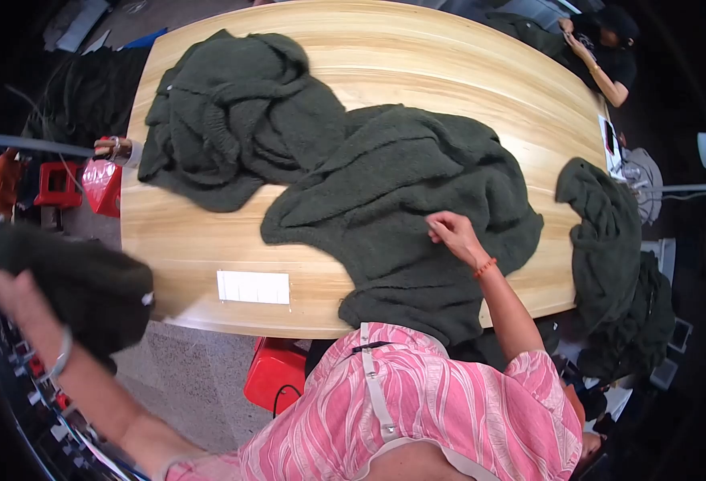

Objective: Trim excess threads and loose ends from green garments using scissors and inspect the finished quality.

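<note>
At the far left, my left hand (15,290), somewhat blurred, grips a bunched dark green knit garment (88,280) out past the table's edge. A small white tag shows on that garment. My right hand (455,234) is over a spread dark green knit sweater (417,176) at the middle of the table, thumb and fingertips pinched together. Whatever may be between those fingertips is too small to name. The sweater's near end hangs at the table's front edge, against my body. Behind and to its left lies a heap of dark green knitwear (225,112).
A white paper strip (254,287) lies on the wooden table (185,268). More dark green knitwear (605,232) drapes over the right edge. Red stools (277,373) stand beside the table. A container (121,151) sits at its left edge. A co-worker (601,52) is at the far right.
</note>
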`<state>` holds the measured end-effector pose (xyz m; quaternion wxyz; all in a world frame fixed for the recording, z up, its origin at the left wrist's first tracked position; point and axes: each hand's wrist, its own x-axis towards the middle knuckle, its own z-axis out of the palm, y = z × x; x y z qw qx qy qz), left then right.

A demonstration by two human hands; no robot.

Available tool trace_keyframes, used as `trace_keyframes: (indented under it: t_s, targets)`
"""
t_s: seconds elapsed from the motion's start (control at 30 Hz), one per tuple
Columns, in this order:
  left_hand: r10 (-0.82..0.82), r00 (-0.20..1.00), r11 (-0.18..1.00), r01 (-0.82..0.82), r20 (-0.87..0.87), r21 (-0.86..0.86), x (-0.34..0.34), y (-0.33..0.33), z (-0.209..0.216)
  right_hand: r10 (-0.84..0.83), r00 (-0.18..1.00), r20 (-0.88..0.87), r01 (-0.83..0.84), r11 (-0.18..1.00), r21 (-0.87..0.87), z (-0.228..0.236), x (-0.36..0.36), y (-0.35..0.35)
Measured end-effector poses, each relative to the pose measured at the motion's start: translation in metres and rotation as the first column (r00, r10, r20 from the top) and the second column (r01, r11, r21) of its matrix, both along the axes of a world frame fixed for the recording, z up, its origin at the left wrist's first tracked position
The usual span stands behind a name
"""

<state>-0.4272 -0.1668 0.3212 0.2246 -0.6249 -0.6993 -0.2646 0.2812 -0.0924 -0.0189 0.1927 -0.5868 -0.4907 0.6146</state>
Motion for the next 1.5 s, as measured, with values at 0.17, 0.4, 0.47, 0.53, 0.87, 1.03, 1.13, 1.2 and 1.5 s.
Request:
trace_keyframes:
  t_s: [0.17, 0.4, 0.47, 0.53, 0.87, 1.03, 1.13, 1.2, 1.5]
  targets:
    - [-0.199, -0.332, 0.957, -0.268, 0.922, 0.110, 0.128, 0.058, -0.248, -0.038, 0.999, 0.027, 0.039, 0.998, -0.053, -0.006, 0.006, -0.026]
    - [0.301, 0.213, 0.944, 0.074, 0.929, -0.323, 0.313, -0.054, -0.401, 0.473, 0.809, 0.350, -0.540, 0.833, 0.122, 0.029, 0.006, -0.068]
    - [0.314, 0.251, 0.811, 0.432, 0.916, -0.396, 0.364, -0.084, -0.374, 0.480, 0.657, 0.581, -0.669, 0.727, 0.155, 0.035, 0.013, -0.091]
    - [0.096, 0.490, 0.594, 0.670, 0.866, -0.445, 0.397, -0.110, -0.368, 0.434, 0.617, 0.656, -0.700, 0.684, 0.207, 0.023, 0.022, -0.107]
    - [0.352, 0.095, 0.771, 0.534, 0.931, -0.346, 0.398, -0.073, -0.374, 0.199, 0.687, 0.698, -0.601, 0.696, 0.393, -0.030, 0.016, -0.049]
    - [0.051, -0.424, 0.958, 0.278, 0.904, 0.076, 0.366, -0.023, -0.305, 0.261, 0.749, 0.609, -0.558, 0.744, 0.368, -0.019, -0.012, -0.019]
    - [-0.048, -0.279, 0.903, 0.399, 0.959, 0.161, 0.348, -0.022, -0.280, 0.405, 0.664, 0.628, -0.654, 0.722, 0.227, -0.011, -0.014, -0.013]
    - [-0.033, -0.159, 0.900, 0.425, 0.987, 0.099, 0.352, -0.023, -0.269, 0.402, 0.653, 0.642, -0.675, 0.694, 0.252, -0.006, -0.002, -0.013]
    - [0.255, -0.437, 0.936, 0.337, 0.863, -0.105, 0.346, -0.061, -0.312, 0.215, 0.912, 0.349, -0.320, 0.905, 0.280, 0.070, 0.127, 0.024]
